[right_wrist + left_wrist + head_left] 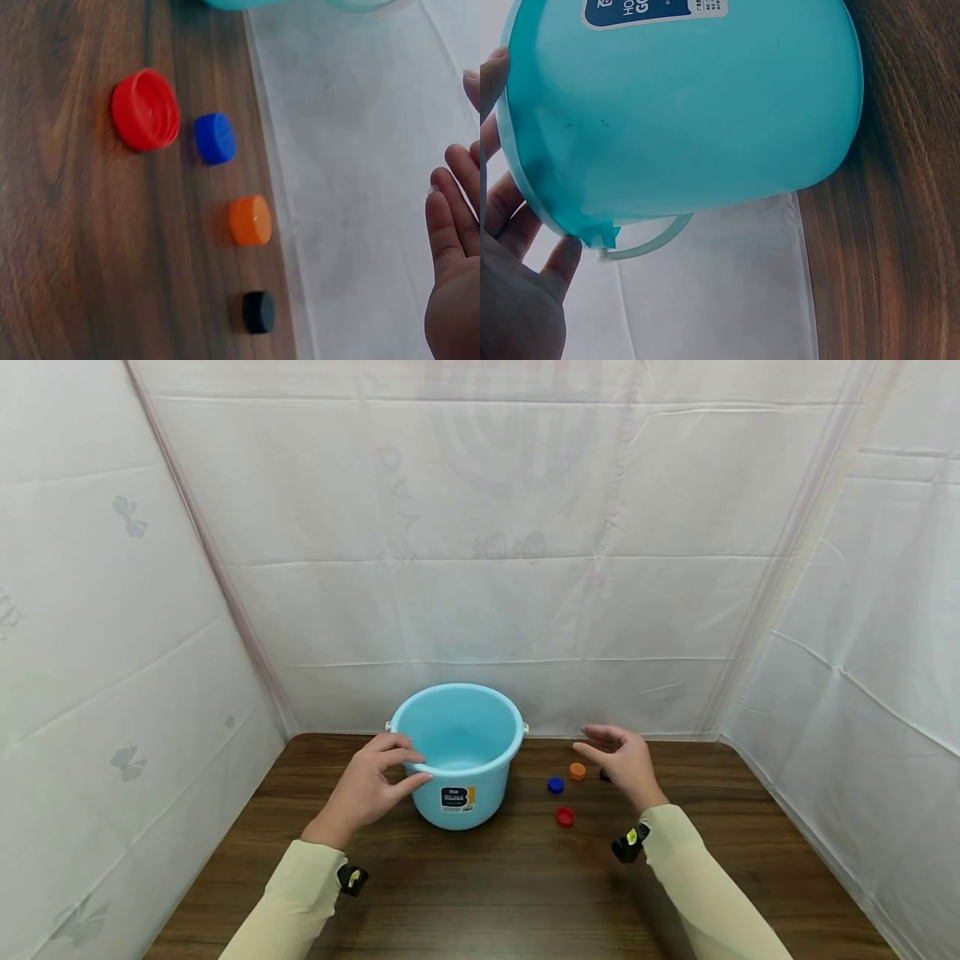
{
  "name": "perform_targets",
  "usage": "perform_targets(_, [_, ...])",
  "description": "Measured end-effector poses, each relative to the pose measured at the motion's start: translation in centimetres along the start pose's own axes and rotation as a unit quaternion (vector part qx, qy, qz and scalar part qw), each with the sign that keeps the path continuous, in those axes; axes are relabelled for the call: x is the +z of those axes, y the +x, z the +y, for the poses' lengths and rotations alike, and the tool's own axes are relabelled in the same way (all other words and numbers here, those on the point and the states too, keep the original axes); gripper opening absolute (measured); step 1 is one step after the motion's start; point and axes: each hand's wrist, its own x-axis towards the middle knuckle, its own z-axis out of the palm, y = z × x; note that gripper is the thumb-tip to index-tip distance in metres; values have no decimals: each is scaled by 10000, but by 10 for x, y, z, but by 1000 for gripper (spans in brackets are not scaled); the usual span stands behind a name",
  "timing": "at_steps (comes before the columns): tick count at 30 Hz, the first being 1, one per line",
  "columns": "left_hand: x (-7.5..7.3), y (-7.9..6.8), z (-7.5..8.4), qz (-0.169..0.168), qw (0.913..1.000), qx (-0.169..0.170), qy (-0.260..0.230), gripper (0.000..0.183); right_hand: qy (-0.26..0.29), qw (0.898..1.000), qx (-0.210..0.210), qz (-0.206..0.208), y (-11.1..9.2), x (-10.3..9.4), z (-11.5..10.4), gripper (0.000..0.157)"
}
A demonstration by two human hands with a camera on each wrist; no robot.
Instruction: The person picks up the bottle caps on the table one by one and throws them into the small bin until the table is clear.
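A light blue bucket stands upright on the wooden table. My left hand holds its near left rim, the thumb at the front and the fingers over the edge. In the left wrist view, fingertips meet the rim of the bucket close to a handle mount. My right hand hovers above several bottle caps with nothing in it, its thumb apart from the straight fingers. Below it lie a red cap with its hollow side showing, a blue cap, an orange cap and a black cap.
The dark wooden table is bounded by white sheeting at the back, with a left sheet and a right sheet. The bucket's pale handle hangs on its far side. A small black device is strapped to each wrist.
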Motion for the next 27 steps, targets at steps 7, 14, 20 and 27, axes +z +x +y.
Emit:
perform_targets(7, [-1, 0, 1, -13, 10000, -10, -14, 20, -228, 9995, 145, 156, -5, -6, 15, 52])
perform_targets(14, [-1, 0, 1, 0, 10000, -18, -4, 19, -246, 9989, 289, 291, -7, -7, 29, 56])
perform_targets(20, [-1, 0, 1, -4, 10000, -38, -6, 19, -462, 9973, 447, 343, -8, -7, 42, 56])
perform_targets(27, [-1, 1, 2, -34, 10000, -72, 5, 20, -639, 9951, 665, 355, -11, -8, 54, 61])
